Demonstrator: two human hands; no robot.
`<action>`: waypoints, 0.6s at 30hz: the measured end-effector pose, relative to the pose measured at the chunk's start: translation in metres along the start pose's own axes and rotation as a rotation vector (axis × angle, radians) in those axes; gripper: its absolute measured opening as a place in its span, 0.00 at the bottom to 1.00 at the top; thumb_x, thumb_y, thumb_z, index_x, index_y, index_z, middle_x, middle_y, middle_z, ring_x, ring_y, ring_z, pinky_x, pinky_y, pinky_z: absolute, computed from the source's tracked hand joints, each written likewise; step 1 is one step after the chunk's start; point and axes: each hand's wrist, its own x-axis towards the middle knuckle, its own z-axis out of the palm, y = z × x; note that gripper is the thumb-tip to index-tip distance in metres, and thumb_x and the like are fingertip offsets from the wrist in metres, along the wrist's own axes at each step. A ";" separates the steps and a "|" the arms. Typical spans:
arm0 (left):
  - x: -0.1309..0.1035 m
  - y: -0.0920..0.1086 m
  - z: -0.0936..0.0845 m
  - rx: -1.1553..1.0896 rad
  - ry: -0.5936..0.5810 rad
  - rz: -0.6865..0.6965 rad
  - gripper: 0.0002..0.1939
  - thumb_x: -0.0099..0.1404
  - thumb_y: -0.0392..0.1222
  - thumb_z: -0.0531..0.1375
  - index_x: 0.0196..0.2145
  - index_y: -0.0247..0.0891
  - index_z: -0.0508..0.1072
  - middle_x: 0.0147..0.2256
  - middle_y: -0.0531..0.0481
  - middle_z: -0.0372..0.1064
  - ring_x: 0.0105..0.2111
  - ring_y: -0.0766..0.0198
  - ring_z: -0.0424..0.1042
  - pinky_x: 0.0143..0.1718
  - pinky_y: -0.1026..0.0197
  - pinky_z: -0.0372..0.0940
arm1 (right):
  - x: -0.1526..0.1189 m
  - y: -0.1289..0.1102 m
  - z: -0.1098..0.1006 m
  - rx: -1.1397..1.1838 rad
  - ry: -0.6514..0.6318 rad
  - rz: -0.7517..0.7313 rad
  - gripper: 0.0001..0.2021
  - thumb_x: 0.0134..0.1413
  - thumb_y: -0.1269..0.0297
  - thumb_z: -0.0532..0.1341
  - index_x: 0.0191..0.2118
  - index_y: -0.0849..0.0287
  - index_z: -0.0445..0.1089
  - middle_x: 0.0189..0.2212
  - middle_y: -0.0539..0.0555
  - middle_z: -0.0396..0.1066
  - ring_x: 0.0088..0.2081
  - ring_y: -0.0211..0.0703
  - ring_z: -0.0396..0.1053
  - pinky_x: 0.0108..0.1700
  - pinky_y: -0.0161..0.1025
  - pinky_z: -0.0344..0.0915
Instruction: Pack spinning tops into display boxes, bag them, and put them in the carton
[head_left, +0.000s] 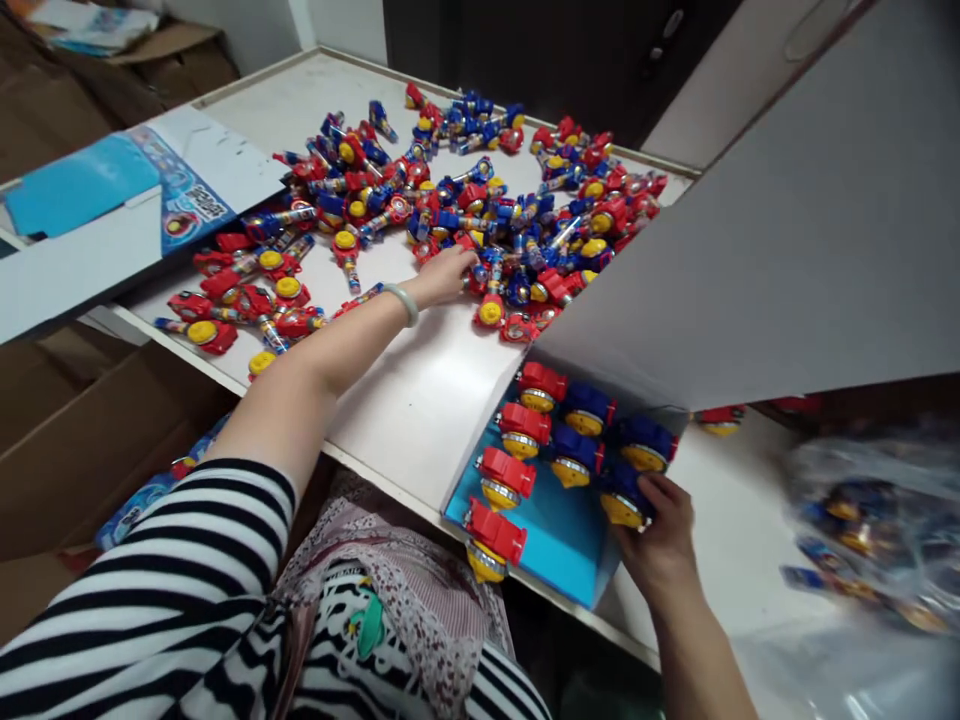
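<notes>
My left hand point(448, 274), a pale bangle at its wrist, reaches into the near edge of a loose pile of red and blue spinning-top toys point(491, 312). Its fingers close on one of them, mostly hidden under the hand. In front of me on the right stands a box with a blue bottom point(566, 545), holding red toys point(504, 478) in one row and blue ones point(576, 455) beside it, yellow tips facing me. My right hand point(664, 530) grips the nearest blue spinning-top toy point(624, 495) at the box's right side.
The box's tall grey lid point(787, 220) stands up on the right and hides part of the table point(420, 400). At left, a printed blue-and-white box point(112, 200) lies over the table edge. Clear plastic bags point(885, 500) with toys lie far right. Cardboard cartons point(67, 440) stand below left.
</notes>
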 end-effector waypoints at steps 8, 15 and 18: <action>0.071 0.047 0.047 -0.004 -0.100 0.187 0.36 0.65 0.36 0.60 0.69 0.30 0.55 0.66 0.31 0.54 0.65 0.47 0.54 0.66 0.47 0.51 | 0.000 -0.023 -0.006 -0.042 0.003 0.109 0.31 0.51 0.59 0.66 0.61 0.53 0.62 0.56 0.65 0.63 0.55 0.65 0.67 0.49 0.64 0.70; 0.064 0.045 0.051 0.211 -0.197 0.223 0.25 0.65 0.32 0.56 0.59 0.30 0.70 0.57 0.33 0.67 0.58 0.43 0.62 0.55 0.45 0.60 | -0.024 -0.045 -0.011 -0.063 0.120 0.295 0.28 0.54 0.57 0.66 0.61 0.50 0.63 0.56 0.66 0.62 0.57 0.69 0.65 0.53 0.72 0.65; 0.051 0.029 0.033 0.304 -0.328 0.339 0.25 0.61 0.31 0.57 0.56 0.33 0.74 0.56 0.36 0.68 0.55 0.46 0.65 0.53 0.50 0.61 | -0.035 -0.037 -0.014 -0.003 0.153 0.368 0.26 0.53 0.57 0.68 0.57 0.54 0.67 0.53 0.66 0.65 0.55 0.69 0.66 0.52 0.75 0.65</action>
